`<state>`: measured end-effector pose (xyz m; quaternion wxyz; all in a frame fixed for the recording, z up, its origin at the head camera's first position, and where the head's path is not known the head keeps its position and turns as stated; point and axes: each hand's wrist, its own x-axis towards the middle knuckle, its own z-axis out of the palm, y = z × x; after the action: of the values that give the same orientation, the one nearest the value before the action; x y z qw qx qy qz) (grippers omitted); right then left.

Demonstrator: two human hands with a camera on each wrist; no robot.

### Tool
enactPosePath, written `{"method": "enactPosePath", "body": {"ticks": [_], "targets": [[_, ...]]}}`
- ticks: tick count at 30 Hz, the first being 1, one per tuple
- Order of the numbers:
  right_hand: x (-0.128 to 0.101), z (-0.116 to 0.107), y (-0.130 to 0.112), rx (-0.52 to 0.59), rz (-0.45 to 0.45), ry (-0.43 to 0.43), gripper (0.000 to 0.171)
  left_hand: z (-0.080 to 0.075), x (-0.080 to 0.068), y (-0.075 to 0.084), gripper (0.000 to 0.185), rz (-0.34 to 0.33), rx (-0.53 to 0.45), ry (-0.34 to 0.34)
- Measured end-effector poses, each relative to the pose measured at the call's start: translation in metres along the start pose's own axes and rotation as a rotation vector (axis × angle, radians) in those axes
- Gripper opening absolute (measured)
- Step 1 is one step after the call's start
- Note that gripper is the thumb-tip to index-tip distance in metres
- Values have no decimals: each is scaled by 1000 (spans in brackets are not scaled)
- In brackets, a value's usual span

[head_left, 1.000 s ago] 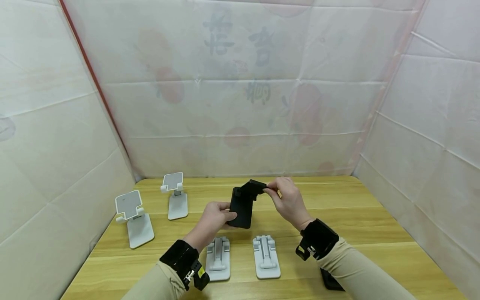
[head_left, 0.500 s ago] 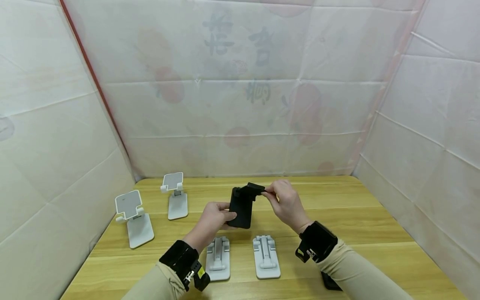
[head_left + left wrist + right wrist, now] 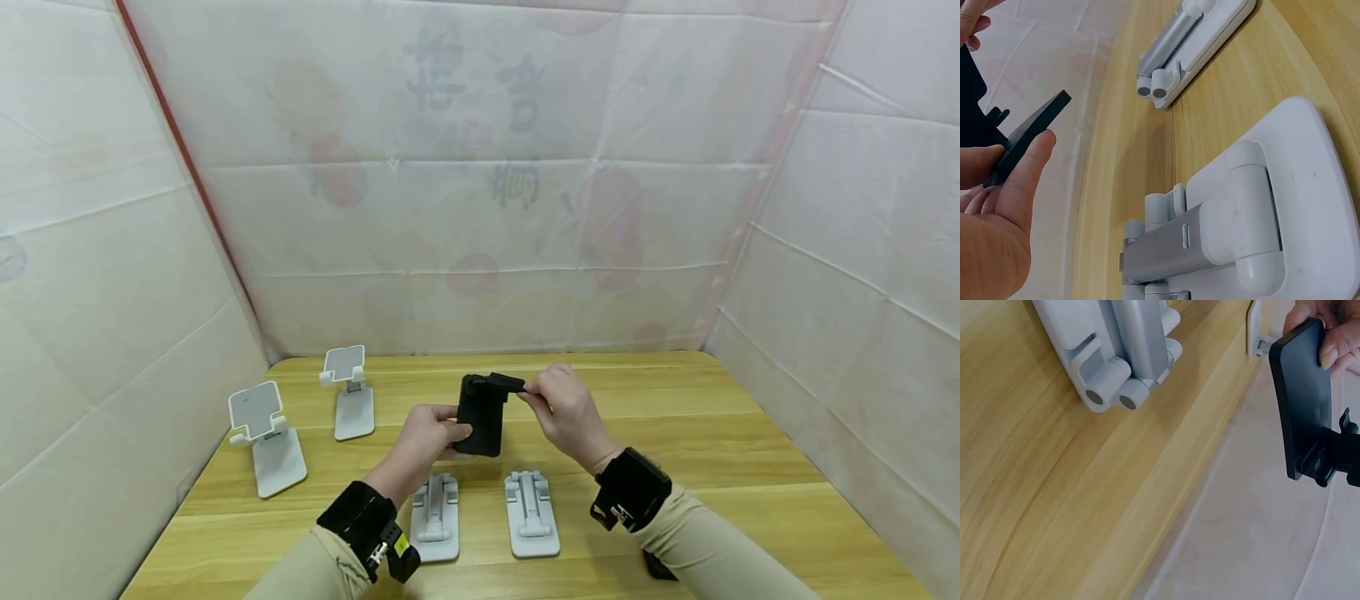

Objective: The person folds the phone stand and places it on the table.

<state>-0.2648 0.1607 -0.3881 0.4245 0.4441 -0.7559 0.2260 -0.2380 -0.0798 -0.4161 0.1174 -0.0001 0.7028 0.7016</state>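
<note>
A black phone stand is held in the air over the middle of the table. My left hand grips its flat base by the left edge, thumb on the near face; the left wrist view shows the base between thumb and fingers. At the upper right, my right hand pinches the edge of the stand's hinged top plate, which sticks out sideways from the base. In the right wrist view, the left hand holds the base, and the right hand is out of sight.
Two folded white phone stands lie below the hands on the wooden table. Two unfolded white stands stand at the left. A black object is partly hidden under the right sleeve. White sheeting encloses the table.
My right hand has moved slightly down and left, swinging the top plate of the black phone stand lower. The left hand and the base have stayed almost in place.
</note>
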Motion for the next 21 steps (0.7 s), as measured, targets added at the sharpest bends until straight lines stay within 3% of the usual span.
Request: {"method": "enactPosePath", "body": {"ticks": [21], "targets": [[-4,3,-6,1,-79,-20,23,1,-1,1,40,29,-96,-34]]}}
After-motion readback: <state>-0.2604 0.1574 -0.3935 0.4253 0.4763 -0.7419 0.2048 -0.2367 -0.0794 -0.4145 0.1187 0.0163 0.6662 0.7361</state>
